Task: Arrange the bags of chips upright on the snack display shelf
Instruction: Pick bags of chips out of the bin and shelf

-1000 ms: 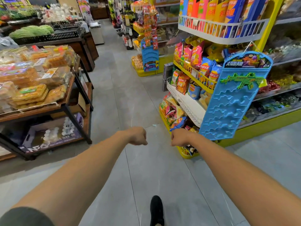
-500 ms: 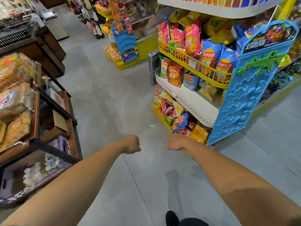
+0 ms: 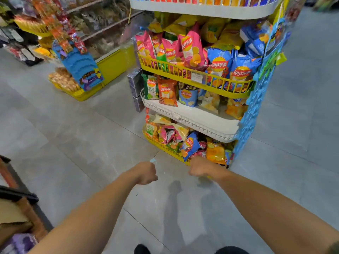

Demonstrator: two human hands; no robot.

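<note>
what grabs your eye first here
The tiered snack display shelf right of centre, with pink chip bags and blue chip bags upright on its yellow tier. Its bottom tier holds a tumbled heap of bags. The left hand and right hand hang fisted, empty, below.

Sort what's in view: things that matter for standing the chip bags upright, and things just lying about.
For the job:
- tumbled bags in the bottom basket
- upright bags on the white shelf
- left hand and right hand, both empty fists

Lying about:
- toy card
- grey boxes
- paper scrap
- far stand
</note>
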